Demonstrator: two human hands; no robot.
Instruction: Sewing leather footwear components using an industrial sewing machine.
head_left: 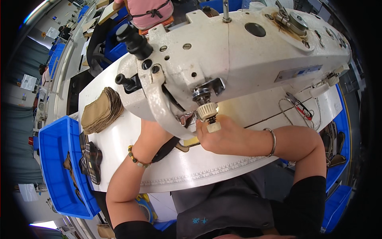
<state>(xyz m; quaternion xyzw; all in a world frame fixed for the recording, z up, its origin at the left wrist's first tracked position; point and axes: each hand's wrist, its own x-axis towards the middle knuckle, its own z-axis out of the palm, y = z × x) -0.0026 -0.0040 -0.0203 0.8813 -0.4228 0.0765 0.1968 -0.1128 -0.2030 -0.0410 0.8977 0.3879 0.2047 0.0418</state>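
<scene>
A white sewing machine [246, 55] stands over the pale work table, its head between me and the far side. My left hand [156, 132] lies beside the needle area, its fingers hidden behind the machine head. Under its wrist is a dark cloth piece [165, 149] with a tan edge [182, 148], lying on the table. Just right of the needle area, my right hand [217, 136] is closed, fingers curled in, partly covered by the machine's cream tension knob [207, 111]. What its fingertips hold is hidden.
At the left lies a stack of tan cloth pieces [99, 112]; plaid pieces [91, 161] sit at the table edge beside a blue bin [59, 171]. Red-handled snips [300, 106] lie at the right. Another blue bin [343, 153] holds dark pieces. A person in pink [150, 12] sits beyond.
</scene>
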